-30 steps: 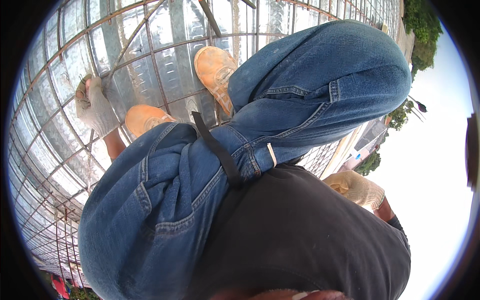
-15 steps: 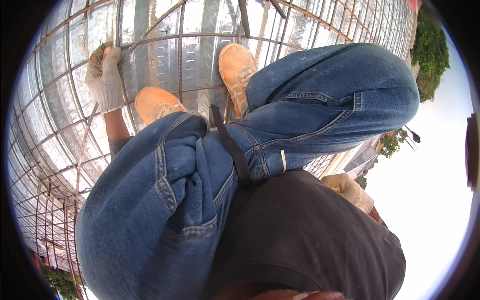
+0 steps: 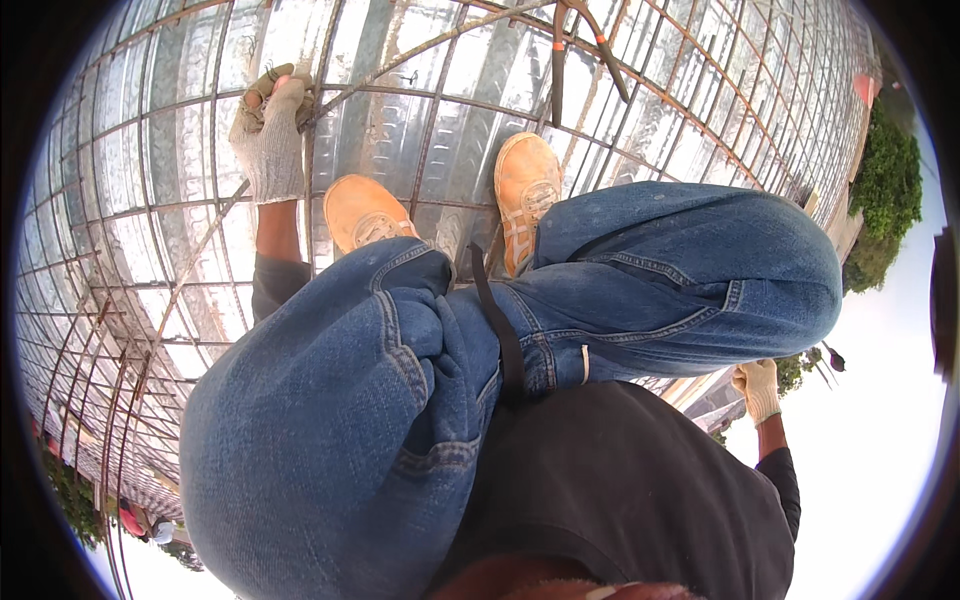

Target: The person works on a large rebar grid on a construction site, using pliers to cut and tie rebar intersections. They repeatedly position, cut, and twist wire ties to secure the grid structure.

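My left hand, in a pale knit glove with bare fingertips, is closed beside a crossing of the steel rebar mesh. Its thumb presses against the curled fingers, and whatever they pinch is too small to make out. My right hand, gloved too, is out at the far right past my bent knee. Its fingers are curled, and the knee partly screens what they may hold. Ahead of my shoes, a pair of nippers with dark handles and orange bands lies on the mesh, its head cut off by the upper edge.
Ribbed shiny metal decking lies under the mesh. My orange shoes rest among the bars as I squat. Denser bars stand at the left. Trees and sky lie beyond the right side.
My view has tilted, showing more of the nippers. My right hand has moved from beside my hip outward past the knee. My left hand stays closed near the same bar crossing.
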### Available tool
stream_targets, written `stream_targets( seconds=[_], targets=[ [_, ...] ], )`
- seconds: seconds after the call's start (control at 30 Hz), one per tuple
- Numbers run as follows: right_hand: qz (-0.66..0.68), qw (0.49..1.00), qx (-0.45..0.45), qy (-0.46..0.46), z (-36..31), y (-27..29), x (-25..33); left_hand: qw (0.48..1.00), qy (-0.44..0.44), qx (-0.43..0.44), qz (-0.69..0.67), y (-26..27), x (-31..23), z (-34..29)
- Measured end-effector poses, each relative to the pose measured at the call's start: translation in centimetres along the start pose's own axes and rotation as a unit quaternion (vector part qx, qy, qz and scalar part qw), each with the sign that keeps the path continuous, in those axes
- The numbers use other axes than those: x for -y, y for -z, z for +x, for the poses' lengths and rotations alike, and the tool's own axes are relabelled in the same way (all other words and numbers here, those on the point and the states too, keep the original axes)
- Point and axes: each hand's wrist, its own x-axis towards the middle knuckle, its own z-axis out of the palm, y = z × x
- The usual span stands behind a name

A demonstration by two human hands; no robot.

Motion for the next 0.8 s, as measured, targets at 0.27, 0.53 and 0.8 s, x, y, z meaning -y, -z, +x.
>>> stream_targets(
  seconds=[0.27, 0.53, 0.8],
  targets=[
    [-0.392, 0.812, -0.013, 0.431, 1.5, -23.2, 35.9, 0.999, 0.013, 0.033, 0.02, -1.4, -3.8, -3.3],
    [-0.371, 0.791, 0.063, 0.482, 12.0, -34.1, 34.5, 0.987, 0.115, -0.065, 0.086, 3.1, -3.3, -12.6],
    [-0.335, 0.815, 0.024, 0.472, 15.8, -37.7, 31.3, 0.98, 0.136, -0.093, 0.113, 1.0, -2.0, -12.6]
  ],
)
